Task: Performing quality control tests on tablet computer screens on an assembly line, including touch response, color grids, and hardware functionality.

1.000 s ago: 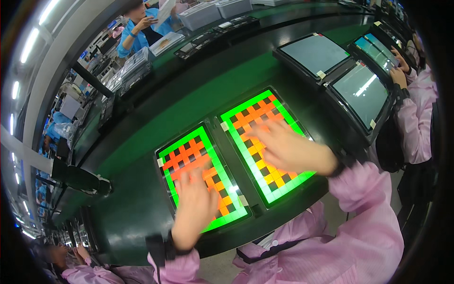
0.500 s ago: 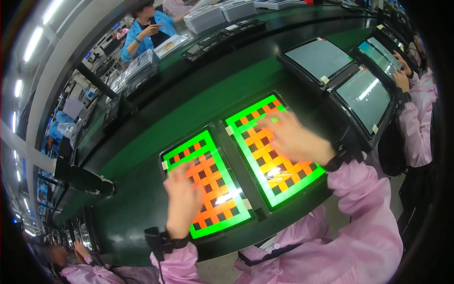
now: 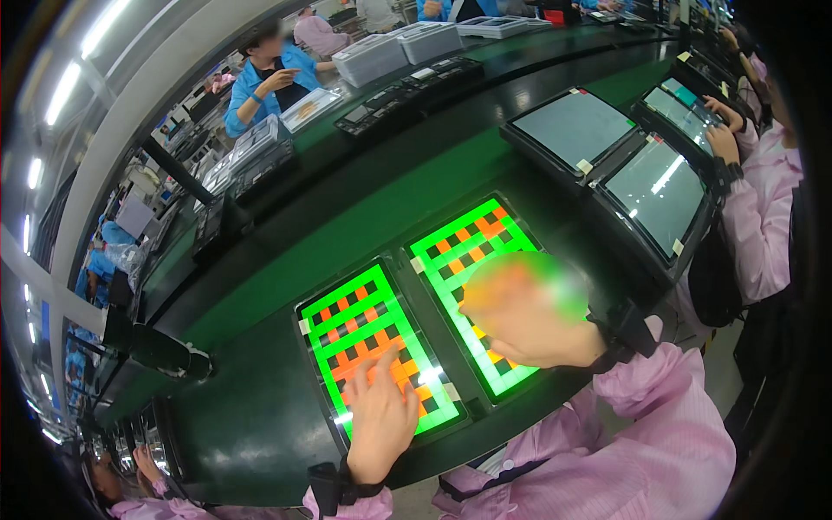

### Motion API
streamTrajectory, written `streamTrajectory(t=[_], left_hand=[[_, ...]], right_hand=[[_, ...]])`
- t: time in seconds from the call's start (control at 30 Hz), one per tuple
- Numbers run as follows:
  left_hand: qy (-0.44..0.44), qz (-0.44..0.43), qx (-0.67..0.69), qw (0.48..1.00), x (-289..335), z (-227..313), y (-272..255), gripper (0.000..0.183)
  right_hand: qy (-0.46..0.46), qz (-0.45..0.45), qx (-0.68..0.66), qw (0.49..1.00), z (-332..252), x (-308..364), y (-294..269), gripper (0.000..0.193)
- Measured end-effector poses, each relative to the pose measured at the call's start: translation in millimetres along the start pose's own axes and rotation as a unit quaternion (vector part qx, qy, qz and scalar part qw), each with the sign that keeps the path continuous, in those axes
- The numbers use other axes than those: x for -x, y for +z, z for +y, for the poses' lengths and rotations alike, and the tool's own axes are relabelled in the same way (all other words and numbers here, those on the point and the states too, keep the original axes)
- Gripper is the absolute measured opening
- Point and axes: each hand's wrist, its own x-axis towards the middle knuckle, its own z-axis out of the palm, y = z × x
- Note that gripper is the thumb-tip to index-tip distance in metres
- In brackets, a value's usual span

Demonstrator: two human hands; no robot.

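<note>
A flat rectangular black-rimmed tablet with a green-bordered screen of orange and black squares [image 3: 368,329], the left tablet hereafter, lies on a dark green and black desk [image 3: 251,394]. The bare left hand [image 3: 381,416] reaches over its near part, fingers spread above the orange squares; this grip is open and holds nothing, though whether the fingertips touch the glass I cannot tell. Just to the right of the left tablet, past a narrow dark gap, lies a matching black-rimmed tablet with a green, orange and black checkered screen [image 3: 455,264]. The bare right hand [image 3: 542,334] covers much of that second one; its fingers are blurred, so the state of its grip cannot be told. Black wristbands [image 3: 631,329] circle both wrists above pink striped sleeves [image 3: 667,403]. Farther to the right of the left tablet and beyond it, two grey-screened black devices [image 3: 572,130] stand side by side. To the left of the left tablet is a thick black cylindrical post [image 3: 160,351]; well beyond it sit stacked pale grey plastic trays [image 3: 371,59].
</note>
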Motion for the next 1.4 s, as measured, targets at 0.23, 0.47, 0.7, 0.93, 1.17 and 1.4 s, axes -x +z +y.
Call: streamTrajectory(t=[0.23,0.47,0.7,0.93,1.17,1.4], left_hand=[[-0.167,0.042,-0.031,0.985,32,-11,-16,0.047],[-0.218,0.022,-0.037,0.975,58,-4,-7,0.045],[-0.040,-0.008,-0.025,0.999,67,4,0,0.045],[-0.189,0.081,-0.067,0.976,96,-26,-12,0.037],[-0.094,0.065,-0.011,0.993,-24,-93,-25,0.048],[-0.089,-0.145,-0.026,0.985,31,-45,-49,0.049]], right_hand=[[0.117,0.046,-0.010,0.992,11,29,-13,0.025],[0.050,-0.032,0.080,0.995,-6,37,-24,0.026],[0.096,-0.003,-0.071,0.993,-27,41,-13,0.041],[0.185,0.023,-0.056,0.981,0,79,-30,0.040],[0.208,0.085,-0.109,0.968,10,28,-34,0.036],[0.134,0.063,-0.072,0.986,62,-15,-27,0.035]])
